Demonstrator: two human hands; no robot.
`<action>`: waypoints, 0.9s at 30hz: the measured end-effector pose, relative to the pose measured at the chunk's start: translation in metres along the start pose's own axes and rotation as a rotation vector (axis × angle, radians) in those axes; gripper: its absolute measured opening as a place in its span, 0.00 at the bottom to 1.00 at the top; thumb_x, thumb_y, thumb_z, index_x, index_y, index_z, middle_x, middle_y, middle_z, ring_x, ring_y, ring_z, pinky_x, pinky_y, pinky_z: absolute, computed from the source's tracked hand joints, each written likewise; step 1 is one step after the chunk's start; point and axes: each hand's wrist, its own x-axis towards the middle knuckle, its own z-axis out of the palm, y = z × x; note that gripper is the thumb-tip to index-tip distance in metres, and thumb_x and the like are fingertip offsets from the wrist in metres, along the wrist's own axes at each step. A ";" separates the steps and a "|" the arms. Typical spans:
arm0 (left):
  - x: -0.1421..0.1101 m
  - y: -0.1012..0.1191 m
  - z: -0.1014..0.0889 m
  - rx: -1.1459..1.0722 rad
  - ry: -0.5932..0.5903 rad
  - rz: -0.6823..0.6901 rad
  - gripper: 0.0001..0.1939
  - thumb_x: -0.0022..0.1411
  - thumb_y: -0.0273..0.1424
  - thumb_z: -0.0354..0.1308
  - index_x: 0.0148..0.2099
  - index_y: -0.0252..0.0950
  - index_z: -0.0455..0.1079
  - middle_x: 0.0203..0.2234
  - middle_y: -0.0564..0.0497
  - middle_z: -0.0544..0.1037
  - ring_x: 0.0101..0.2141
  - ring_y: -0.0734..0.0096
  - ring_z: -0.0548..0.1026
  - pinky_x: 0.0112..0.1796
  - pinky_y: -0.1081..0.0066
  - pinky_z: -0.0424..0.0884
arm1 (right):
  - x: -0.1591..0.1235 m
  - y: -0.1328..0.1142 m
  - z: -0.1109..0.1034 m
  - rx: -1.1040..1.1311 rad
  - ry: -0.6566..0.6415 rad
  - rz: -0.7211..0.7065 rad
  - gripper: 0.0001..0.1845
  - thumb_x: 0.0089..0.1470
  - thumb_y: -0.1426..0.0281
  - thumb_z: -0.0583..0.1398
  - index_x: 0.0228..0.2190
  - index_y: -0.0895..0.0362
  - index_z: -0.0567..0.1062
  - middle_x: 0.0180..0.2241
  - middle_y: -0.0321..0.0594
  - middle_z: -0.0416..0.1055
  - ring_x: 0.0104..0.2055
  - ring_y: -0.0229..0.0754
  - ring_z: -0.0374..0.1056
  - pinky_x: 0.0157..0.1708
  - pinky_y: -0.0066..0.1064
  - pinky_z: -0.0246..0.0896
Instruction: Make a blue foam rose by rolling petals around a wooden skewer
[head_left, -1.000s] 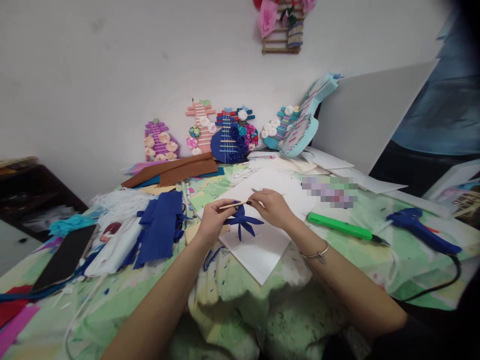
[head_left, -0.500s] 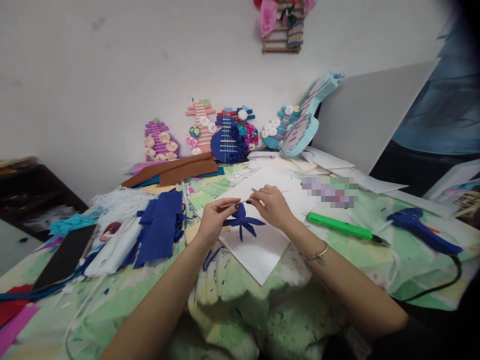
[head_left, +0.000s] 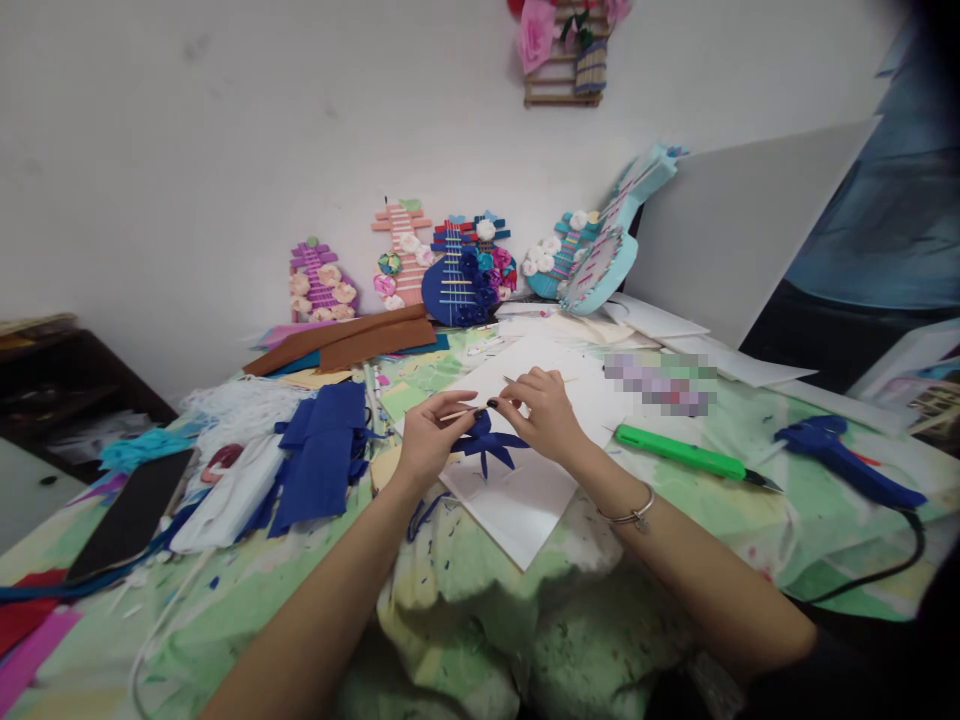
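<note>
My left hand [head_left: 429, 438] and my right hand [head_left: 547, 412] meet over a white sheet [head_left: 525, 490] at the table's middle. Between them is a dark blue foam piece [head_left: 489, 442] with several thin strips hanging from it, wound on a thin wooden stick [head_left: 459, 412]. My left fingers pinch the blue piece at the stick. My right fingers pinch the stick's other end close to the foam. Both hands are closed.
A green utility knife [head_left: 686, 458] lies right of my hands, a blue glue gun [head_left: 844, 462] with black cord further right. Blue foam scraps [head_left: 322, 450] and a dark phone [head_left: 131, 515] lie left. Small foam guitars [head_left: 457, 270] lean on the wall behind; white boards [head_left: 735, 230] stand at right.
The hands have drawn slightly closer together. The blue foam's strips hang tighter and the stick shows less between the fingers.
</note>
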 end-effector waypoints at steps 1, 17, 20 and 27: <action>0.000 0.000 0.001 0.004 -0.002 0.002 0.18 0.43 0.33 0.67 0.40 0.33 0.75 0.28 0.49 0.79 0.30 0.70 0.76 0.33 0.71 0.72 | 0.000 0.000 0.001 -0.004 0.007 0.009 0.17 0.59 0.60 0.53 0.25 0.57 0.73 0.24 0.39 0.70 0.33 0.41 0.59 0.37 0.36 0.42; -0.003 -0.002 0.002 0.043 -0.044 0.078 0.10 0.44 0.29 0.66 0.33 0.33 0.76 0.29 0.47 0.80 0.32 0.65 0.78 0.36 0.68 0.73 | 0.001 -0.003 0.002 0.015 -0.007 0.133 0.21 0.52 0.55 0.57 0.19 0.58 0.69 0.23 0.37 0.69 0.32 0.40 0.61 0.38 0.37 0.39; -0.004 -0.001 0.002 0.049 -0.048 0.108 0.11 0.43 0.28 0.66 0.33 0.33 0.76 0.30 0.48 0.80 0.34 0.65 0.77 0.38 0.68 0.73 | 0.002 -0.003 0.001 0.027 -0.020 0.135 0.20 0.52 0.55 0.58 0.20 0.58 0.69 0.24 0.37 0.69 0.33 0.40 0.61 0.38 0.36 0.39; -0.006 0.003 0.001 0.029 -0.070 0.118 0.10 0.50 0.35 0.63 0.34 0.34 0.77 0.28 0.49 0.79 0.31 0.69 0.76 0.37 0.70 0.71 | 0.003 -0.002 -0.002 0.042 -0.038 0.124 0.18 0.52 0.55 0.58 0.23 0.58 0.69 0.26 0.36 0.69 0.35 0.40 0.62 0.39 0.36 0.39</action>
